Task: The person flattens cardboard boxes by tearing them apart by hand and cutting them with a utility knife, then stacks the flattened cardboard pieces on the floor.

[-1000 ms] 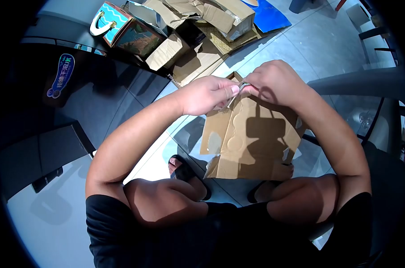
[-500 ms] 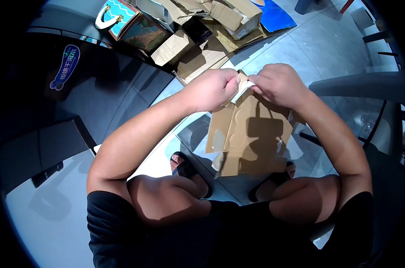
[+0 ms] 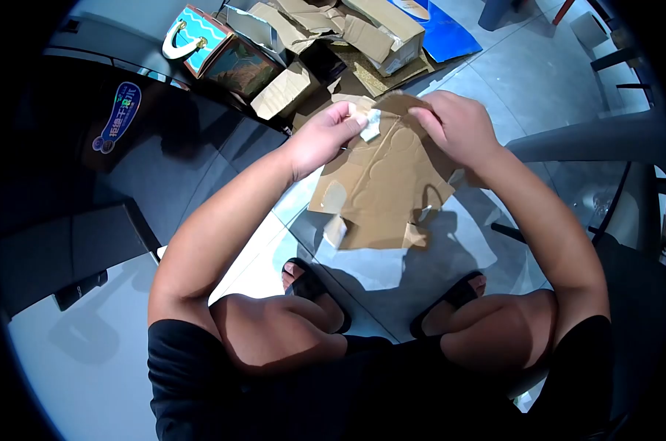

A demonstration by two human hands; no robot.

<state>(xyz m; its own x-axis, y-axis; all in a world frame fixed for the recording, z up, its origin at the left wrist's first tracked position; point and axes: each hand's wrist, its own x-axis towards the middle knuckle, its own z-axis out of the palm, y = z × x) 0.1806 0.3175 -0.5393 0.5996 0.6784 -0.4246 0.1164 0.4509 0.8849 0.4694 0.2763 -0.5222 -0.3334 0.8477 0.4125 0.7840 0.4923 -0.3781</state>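
Between my knees and the pile hangs an unfolded cardboard box, brown inside, with flaps spread and a few pale torn patches. My left hand pinches its upper left edge, thumb beside a small whitish patch. The upper right flap is bent over, and my right hand grips it with the thumb on top. Both hands are closed on the same piece of cardboard, a short way apart. Its lower end hangs free above the floor.
Ahead lies a pile of flattened and open cardboard boxes, with a turquoise gift box with a white handle at its left. A blue sheet lies behind. Grey chair parts stand at right, and my sandalled feet are below.
The cardboard has swung up and left, and its flaps have spread further. My hands have moved apart, the left one outward, and the right has bent its flap over.
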